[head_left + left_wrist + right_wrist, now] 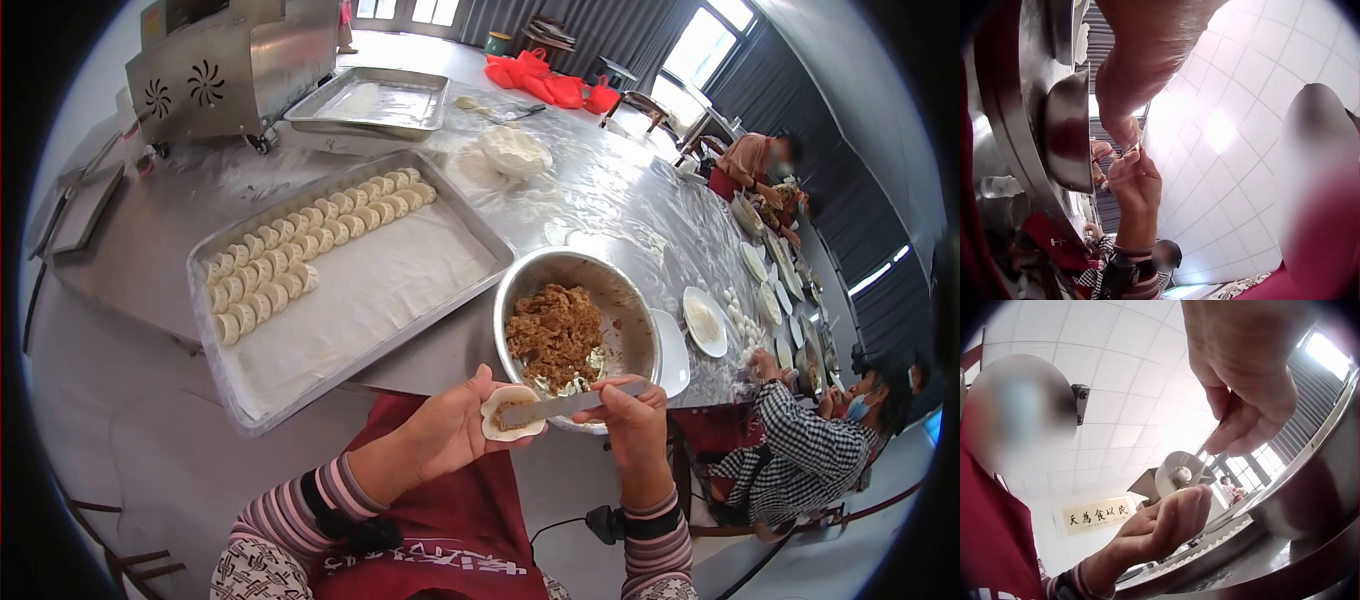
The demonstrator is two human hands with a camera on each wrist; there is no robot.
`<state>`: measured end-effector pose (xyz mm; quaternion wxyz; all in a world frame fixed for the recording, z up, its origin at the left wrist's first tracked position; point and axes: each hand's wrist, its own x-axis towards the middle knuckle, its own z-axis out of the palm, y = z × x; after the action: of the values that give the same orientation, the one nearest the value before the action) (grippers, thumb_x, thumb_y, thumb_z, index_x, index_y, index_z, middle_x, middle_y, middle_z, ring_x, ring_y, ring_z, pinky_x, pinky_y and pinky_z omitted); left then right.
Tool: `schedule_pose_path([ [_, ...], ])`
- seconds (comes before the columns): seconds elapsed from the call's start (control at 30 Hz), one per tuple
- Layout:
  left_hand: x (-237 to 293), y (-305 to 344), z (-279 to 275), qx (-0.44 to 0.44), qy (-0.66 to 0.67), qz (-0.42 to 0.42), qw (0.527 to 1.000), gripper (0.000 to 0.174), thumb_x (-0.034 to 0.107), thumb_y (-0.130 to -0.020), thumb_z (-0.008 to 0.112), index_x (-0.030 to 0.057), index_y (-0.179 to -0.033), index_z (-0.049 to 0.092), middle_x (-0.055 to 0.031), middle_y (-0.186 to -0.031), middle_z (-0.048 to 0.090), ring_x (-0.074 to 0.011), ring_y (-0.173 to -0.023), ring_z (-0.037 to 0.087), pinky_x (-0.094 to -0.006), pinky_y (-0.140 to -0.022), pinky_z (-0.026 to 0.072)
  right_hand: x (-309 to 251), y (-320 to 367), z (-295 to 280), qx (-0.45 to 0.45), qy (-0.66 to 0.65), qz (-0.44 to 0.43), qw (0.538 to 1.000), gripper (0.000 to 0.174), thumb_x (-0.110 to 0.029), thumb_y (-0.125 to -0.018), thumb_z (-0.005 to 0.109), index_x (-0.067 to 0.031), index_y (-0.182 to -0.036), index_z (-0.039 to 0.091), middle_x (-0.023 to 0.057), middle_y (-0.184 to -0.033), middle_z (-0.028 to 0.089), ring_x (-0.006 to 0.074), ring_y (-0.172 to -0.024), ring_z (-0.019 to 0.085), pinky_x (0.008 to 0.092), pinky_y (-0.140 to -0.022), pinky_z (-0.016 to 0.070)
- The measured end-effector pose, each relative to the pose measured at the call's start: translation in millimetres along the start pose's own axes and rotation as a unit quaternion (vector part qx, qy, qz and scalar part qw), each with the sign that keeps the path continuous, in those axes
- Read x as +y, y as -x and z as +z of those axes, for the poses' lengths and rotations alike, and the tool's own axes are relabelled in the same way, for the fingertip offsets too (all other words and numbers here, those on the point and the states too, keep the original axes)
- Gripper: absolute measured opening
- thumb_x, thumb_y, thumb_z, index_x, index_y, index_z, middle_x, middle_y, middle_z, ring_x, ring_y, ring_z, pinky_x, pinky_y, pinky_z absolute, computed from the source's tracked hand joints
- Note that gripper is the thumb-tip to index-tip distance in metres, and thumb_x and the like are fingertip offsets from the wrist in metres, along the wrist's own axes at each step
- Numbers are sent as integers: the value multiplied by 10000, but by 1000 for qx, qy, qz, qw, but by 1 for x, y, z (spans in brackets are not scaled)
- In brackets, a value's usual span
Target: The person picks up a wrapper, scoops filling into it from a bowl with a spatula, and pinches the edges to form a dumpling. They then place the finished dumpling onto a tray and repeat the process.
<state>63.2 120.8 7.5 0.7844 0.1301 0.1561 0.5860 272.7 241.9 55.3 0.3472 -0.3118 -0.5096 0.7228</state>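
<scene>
head view: left hand (452, 428) cups a round white dough wrapper (512, 414); right hand (632, 418) grips a flat metal spatula (566, 405), blade tip on the wrapper. round steel bowl of brown filling (626, 300) sits just beyond both hands.

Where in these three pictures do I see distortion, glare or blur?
Head view: strong fisheye, black corners, the tray rim bends, the windows are blown out; the left hand holding the wrapper and the right hand gripping the blade are sharp. Left wrist view: glare on the ceiling. Right wrist view: bright window, a smeared oval at left.
</scene>
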Motion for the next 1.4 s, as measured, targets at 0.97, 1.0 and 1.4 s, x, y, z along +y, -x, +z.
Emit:
schedule_pose_path([
  [0.97,-1,24,-23,117,-31,68,990,543,411,-1009,336,-49,-1268,462,-156,-1233,561,-255,-1156,547,-385,-1010,424,34,-37,-15,-6,337,-147,930,97,35,-841,631,64,-917,683,103,-809,686,168,-742,686,255,-685,542],
  [1.0,-1,24,-22,123,-35,70,989,543,409,-1010,336,-51,-1270,459,-160,-1236,558,-258,-1158,545,-385,-1012,423,33,-36,-13,-4,334,-147,931,97,35,-841,631,64,-917,683,103,-809,686,168,-742,686,255,-685,542],
  [1.4,-8,10,-8,133,-30,98,986,496,366,-1017,338,-43,-1275,446,-160,-1257,543,-251,-1185,523,-386,-1031,402,6,-25,-33,76,-22,-7,997,133,-30,-850,617,85,-902,659,152,-783,680,276,-661,698,331,-658,587],
])
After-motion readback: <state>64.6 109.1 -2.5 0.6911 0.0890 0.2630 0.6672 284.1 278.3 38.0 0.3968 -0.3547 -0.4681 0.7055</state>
